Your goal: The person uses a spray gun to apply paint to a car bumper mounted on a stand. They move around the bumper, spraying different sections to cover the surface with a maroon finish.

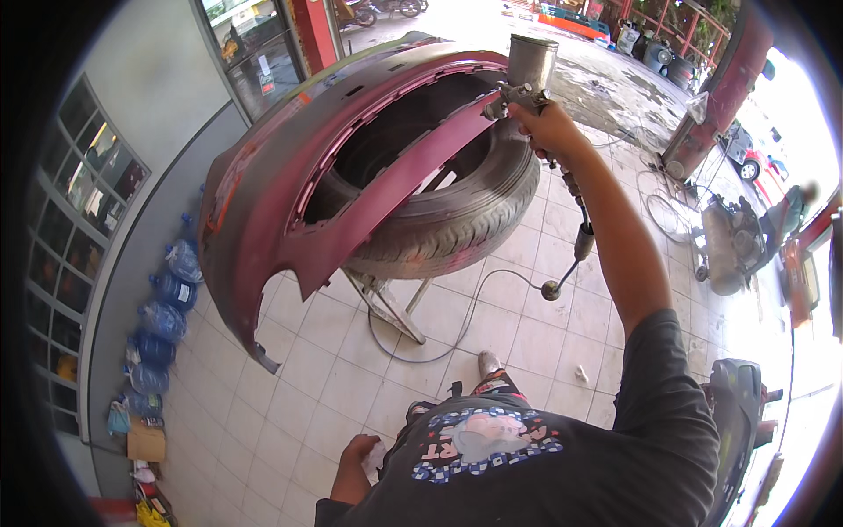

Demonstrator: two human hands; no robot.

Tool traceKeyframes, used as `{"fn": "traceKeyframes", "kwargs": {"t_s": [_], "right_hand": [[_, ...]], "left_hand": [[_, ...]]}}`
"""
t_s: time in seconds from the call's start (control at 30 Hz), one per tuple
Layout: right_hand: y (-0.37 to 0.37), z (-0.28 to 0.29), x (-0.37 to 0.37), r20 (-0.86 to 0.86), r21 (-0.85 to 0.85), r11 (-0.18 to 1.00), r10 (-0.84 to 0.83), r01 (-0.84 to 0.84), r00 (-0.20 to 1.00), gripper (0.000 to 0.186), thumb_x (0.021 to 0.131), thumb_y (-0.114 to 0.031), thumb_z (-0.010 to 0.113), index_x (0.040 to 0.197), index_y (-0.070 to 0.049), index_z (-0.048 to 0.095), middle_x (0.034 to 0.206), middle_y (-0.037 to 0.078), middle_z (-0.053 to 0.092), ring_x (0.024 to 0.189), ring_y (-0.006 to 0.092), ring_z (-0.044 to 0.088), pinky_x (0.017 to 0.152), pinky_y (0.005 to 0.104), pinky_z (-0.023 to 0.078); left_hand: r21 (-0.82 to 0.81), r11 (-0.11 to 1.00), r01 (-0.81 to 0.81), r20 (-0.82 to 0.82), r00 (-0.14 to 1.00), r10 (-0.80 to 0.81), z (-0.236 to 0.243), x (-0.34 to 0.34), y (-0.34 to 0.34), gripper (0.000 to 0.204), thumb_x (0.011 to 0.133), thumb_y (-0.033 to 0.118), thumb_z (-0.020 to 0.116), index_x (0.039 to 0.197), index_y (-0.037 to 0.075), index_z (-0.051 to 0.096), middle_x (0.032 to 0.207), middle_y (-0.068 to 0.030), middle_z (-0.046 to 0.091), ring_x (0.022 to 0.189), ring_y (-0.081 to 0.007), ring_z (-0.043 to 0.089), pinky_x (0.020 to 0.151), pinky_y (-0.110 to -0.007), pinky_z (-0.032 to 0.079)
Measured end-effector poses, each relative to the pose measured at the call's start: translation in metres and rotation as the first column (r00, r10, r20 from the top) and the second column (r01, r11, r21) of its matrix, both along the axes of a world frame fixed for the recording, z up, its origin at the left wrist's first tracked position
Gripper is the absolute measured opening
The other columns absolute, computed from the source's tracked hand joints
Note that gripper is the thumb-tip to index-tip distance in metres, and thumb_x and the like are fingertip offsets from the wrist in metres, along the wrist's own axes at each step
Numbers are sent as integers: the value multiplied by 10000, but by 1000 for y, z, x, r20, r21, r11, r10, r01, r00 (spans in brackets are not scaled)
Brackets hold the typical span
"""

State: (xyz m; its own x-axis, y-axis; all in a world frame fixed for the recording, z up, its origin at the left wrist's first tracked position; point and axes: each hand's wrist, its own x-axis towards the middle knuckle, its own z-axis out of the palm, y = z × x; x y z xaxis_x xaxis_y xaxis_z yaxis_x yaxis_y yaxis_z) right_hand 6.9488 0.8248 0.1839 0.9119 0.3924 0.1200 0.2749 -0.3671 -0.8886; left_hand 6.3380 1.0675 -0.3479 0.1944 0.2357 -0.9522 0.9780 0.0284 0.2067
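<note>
My right hand (549, 132) grips a metal spray gun (514, 104) with a silver cup on top, held over the upper right end of a car bumper (404, 176), partly magenta, partly grey. An air hose with an inline fitting (584, 241) and a round gauge (551, 289) hangs from the gun. The bumper rests on a tire (448, 241) on a metal stand (386, 312). My left hand (358, 448) is low beside my body, closed on a crumpled whitish item (378, 457) that I cannot clearly make out.
Blue water jugs (171, 290) and a cardboard box (146, 439) line the left wall. An air compressor (729, 246) and coiled hose stand at right, near a red post (707, 123). A dark panel (733, 422) is at lower right. The hose crosses the tiled floor (307, 369).
</note>
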Motion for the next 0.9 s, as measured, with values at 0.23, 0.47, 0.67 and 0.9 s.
{"fn": "traceKeyframes", "kwargs": {"t_s": [0.23, 0.47, 0.67, 0.9], "right_hand": [[37, -10, -128, -71, -15, 999, 49, -50, 996, 304, 984, -333, 680, 922, -53, 578, 715, -12, 531, 485, 75, 474, 405, 264, 385], [74, -33, -236, 37, 50, 976, 210, -212, 977, 412, 976, -196, 683, 1322, -13, 552, 1056, 93, 661, 949, 168, 619, 842, 334, 504], [111, -74, -304, 132, 153, 928, 322, -340, 938, 419, 981, -145, 648, 1351, -37, 482, 1186, 188, 673, 1137, 281, 646, 974, 393, 478], [145, -88, -370, -160, 142, 906, 417, -398, 894, 465, 968, -169, 662, 1384, -64, 483, 1132, 204, 685, 1084, 346, 670, 954, 409, 486]], "left_hand": [[-17, 998, 62, -40, 997, -63, -20, -96, 13, 393, 931, 312, 643, 1123, -22, 719, 1044, -155, 748, 863, -308, 731, 754, -472, 567], [35, 986, 164, -7, 987, -163, -1, -95, 23, 482, 876, 396, 687, 1140, -5, 723, 1123, -164, 736, 967, -302, 709, 833, -464, 550], [43, 980, 196, 77, 977, -199, 7, -70, 25, 528, 871, 397, 684, 1238, 17, 689, 1177, -187, 720, 1025, -333, 698, 887, -490, 540], [31, 996, 79, 126, 989, -83, -32, -113, 15, 555, 839, 406, 703, 1239, 21, 683, 1160, -184, 721, 1009, -337, 699, 883, -488, 538]]}}
